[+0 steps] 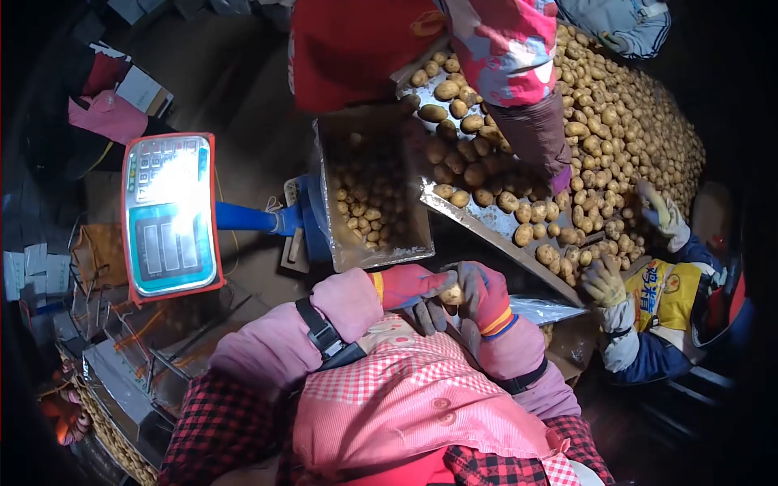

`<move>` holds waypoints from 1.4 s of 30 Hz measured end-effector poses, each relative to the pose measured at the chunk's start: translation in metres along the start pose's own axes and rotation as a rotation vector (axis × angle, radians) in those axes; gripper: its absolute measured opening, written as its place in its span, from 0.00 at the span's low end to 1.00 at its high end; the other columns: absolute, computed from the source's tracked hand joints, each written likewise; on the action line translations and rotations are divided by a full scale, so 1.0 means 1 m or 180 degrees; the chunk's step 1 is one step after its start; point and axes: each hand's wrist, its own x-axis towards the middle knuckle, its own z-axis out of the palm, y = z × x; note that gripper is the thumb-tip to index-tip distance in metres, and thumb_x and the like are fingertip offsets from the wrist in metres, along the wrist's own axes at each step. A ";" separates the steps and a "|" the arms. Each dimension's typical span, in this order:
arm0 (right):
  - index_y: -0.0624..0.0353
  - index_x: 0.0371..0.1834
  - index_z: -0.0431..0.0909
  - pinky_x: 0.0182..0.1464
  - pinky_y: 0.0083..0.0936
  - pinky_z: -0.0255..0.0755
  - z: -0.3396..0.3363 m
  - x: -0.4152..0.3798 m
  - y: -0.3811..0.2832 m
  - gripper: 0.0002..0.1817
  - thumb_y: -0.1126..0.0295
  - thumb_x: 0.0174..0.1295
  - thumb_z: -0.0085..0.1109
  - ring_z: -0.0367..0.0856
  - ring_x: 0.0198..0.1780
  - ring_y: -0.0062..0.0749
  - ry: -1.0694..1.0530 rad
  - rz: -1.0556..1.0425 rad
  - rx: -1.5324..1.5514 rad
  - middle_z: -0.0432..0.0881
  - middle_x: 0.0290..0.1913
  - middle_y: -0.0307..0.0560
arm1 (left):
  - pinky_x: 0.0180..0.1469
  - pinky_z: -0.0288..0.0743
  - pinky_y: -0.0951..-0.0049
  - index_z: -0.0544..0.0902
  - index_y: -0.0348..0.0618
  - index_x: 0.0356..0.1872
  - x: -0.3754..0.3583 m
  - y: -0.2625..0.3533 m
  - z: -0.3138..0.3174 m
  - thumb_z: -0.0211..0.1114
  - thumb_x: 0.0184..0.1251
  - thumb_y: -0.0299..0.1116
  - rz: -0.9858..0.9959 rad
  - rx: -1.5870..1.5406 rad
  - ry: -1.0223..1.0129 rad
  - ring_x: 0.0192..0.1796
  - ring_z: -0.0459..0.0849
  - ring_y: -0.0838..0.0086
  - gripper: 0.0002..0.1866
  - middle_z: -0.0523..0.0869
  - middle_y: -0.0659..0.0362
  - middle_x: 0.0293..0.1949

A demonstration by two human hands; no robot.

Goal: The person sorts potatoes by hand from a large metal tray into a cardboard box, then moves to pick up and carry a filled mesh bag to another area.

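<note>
Close in front of my apron, both hands meet around a small potato (pixel 451 295). My left hand (pixel 412 290), in a red glove with grey fingertips, is closed, its fingers against the potato's left side. My right hand (pixel 485 293), gloved alike, curls over it from the right; part of the potato is hidden by the fingers. Just beyond my left hand stands a plastic-lined cardboard box (pixel 421 235), partly filled with potatoes (pixel 365 217). Beyond my right hand a metal sorting table (pixel 501 220) slopes up, with loose potatoes (pixel 527 212) on it.
A digital scale display (pixel 170 215) on a blue post (pixel 247 217) stands left of the box. A large potato heap (pixel 624 121) lies at the far right. A co-worker's gloved hands (pixel 604 283) reach in from the right; another person's sleeve (pixel 531 130) reaches over the table.
</note>
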 end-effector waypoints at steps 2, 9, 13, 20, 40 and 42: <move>0.58 0.40 0.80 0.32 0.32 0.74 -0.005 0.003 -0.013 0.19 0.54 0.73 0.47 0.82 0.27 0.37 -0.0183 -0.0375 -0.0584 0.83 0.29 0.50 | 0.42 0.83 0.68 0.82 0.36 0.50 -0.002 0.006 0.005 0.55 0.71 0.62 -0.0290 0.0111 0.0192 0.35 0.88 0.67 0.33 0.89 0.51 0.37; 0.64 0.50 0.81 0.46 0.26 0.77 -0.019 -0.030 -0.001 0.22 0.54 0.74 0.46 0.83 0.42 0.29 0.0905 0.0792 0.1001 0.84 0.42 0.49 | 0.45 0.73 0.79 0.83 0.40 0.52 0.030 0.016 0.019 0.66 0.68 0.37 -0.0307 0.0719 -0.0107 0.40 0.77 0.82 0.16 0.86 0.63 0.42; 0.62 0.56 0.78 0.44 0.25 0.80 -0.051 -0.032 -0.004 0.20 0.58 0.75 0.46 0.84 0.43 0.30 0.1676 0.1417 0.2531 0.85 0.47 0.50 | 0.52 0.74 0.78 0.76 0.38 0.61 0.061 0.038 0.025 0.63 0.66 0.30 0.0418 0.0124 -0.0064 0.44 0.79 0.81 0.22 0.84 0.61 0.49; 0.64 0.67 0.68 0.48 0.30 0.79 -0.078 -0.058 0.079 0.30 0.59 0.66 0.62 0.83 0.51 0.36 0.1420 0.1505 0.1694 0.81 0.55 0.54 | 0.70 0.65 0.62 0.48 0.35 0.75 0.103 0.052 0.007 0.63 0.70 0.39 0.0510 -0.1030 -0.0289 0.68 0.71 0.56 0.42 0.66 0.42 0.70; 0.46 0.65 0.71 0.63 0.39 0.69 -0.170 0.031 0.115 0.31 0.62 0.55 0.66 0.73 0.63 0.51 0.0930 0.1180 -0.2212 0.69 0.68 0.55 | 0.68 0.67 0.58 0.63 0.35 0.70 0.128 0.084 -0.020 0.57 0.74 0.44 -0.0318 -0.0631 0.0390 0.64 0.76 0.56 0.31 0.75 0.43 0.63; 0.44 0.66 0.70 0.63 0.40 0.69 -0.168 0.049 0.126 0.33 0.61 0.54 0.67 0.72 0.64 0.50 0.0909 0.1233 -0.2394 0.66 0.70 0.55 | 0.69 0.67 0.58 0.62 0.35 0.71 0.135 0.089 -0.019 0.57 0.75 0.45 -0.0393 -0.0548 0.0395 0.64 0.76 0.56 0.32 0.74 0.42 0.64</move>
